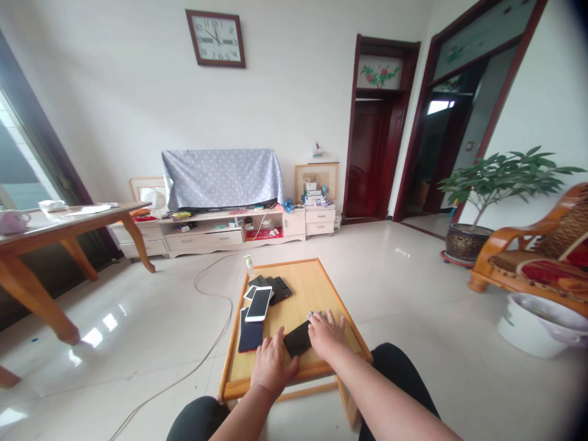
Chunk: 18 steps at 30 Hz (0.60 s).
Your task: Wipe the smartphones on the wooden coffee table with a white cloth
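Observation:
A black smartphone [297, 340] lies flat on the small wooden table [312, 282], near its front edge. My left hand [272, 366] grips the phone's left end, its fingers at the far corner and its thumb along the near edge. At the phone's right end, my right hand [326, 335] is closed over a crumpled pale cloth or tissue [316, 315], mostly hidden under the fingers. Left of the phone lie a white phone with a dark screen [258, 304], a dark blue phone [250, 334] and several black phones [280, 290] in an overlapping pile.
A clear pump bottle [248, 266] stands at the small table's far left corner. A cable [215, 349] runs over the floor to the left. A larger wooden table [105, 215] is at left; a white bucket [528, 324] and wooden armchair [514, 239] are at right.

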Available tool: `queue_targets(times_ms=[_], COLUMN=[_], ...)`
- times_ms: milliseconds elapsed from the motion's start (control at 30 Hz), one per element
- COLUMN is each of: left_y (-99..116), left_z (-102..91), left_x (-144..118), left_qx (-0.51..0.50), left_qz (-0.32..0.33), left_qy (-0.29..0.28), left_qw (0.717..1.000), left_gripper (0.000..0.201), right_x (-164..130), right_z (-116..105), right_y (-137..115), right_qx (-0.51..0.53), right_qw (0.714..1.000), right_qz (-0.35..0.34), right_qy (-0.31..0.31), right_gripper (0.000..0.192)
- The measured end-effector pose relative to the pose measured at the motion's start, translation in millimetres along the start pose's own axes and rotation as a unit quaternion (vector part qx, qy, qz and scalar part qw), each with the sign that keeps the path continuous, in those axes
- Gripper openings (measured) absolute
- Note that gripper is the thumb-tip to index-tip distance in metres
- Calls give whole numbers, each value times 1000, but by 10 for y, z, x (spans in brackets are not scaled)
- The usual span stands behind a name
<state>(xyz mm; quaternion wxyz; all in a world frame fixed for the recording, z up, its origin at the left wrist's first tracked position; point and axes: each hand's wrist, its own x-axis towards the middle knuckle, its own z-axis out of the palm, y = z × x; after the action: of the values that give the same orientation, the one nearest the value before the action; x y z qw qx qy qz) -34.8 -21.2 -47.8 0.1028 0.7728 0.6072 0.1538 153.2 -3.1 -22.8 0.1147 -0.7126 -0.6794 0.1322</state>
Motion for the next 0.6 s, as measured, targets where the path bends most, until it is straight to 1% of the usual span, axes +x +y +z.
queue_targets(times_ms=[33, 67, 200, 267, 333, 433, 500, 533, 567, 600], left_y=[6, 9, 0, -7, -7, -3, -5, -9, -14, -21], left_z=[-8, -13, -16, -12, -8, -5, -2, 1, 5, 9], left_x=[-3, -6, -18, -25, -33, -42, -44, -44, -43, -42], left_qx=[2, 3, 4, 0, -4, -4, -2, -3, -5, -6], left_qz=[-5, -8, -15, -18, -21, -27, -28, -27, -25, -23], left_qy=[-3, -5, -15, -13, -5, 0, -2, -1, 2, 4], left_qw=[1000, 1000, 1000, 1000, 1000, 1000, 1000, 1000, 1000, 1000], left_gripper=[81, 82, 80, 79, 82, 85, 85, 85, 84, 83], right_x=[11, -2, -181, -227, -189, -54, -10, -21, -55, -106], right_z=[-13, -1, 174, 207, 160, 31, -3, 9, 40, 83], right_y=[-28, -82, -373, -411, -333, -130, -69, -80, -115, -168], right_qx=[-2, -1, 33, 45, 38, 6, -10, -13, -10, -2], right_qw=[1000, 1000, 990, 986, 991, 1000, 999, 999, 1000, 1000], right_qz=[1, -15, -138, -159, -129, -22, 27, 28, 11, -23], right_qy=[1, 0, -22, -28, -18, 13, 22, 18, 10, -3], right_gripper=[50, 51, 51, 50, 50, 50, 52, 53, 53, 52])
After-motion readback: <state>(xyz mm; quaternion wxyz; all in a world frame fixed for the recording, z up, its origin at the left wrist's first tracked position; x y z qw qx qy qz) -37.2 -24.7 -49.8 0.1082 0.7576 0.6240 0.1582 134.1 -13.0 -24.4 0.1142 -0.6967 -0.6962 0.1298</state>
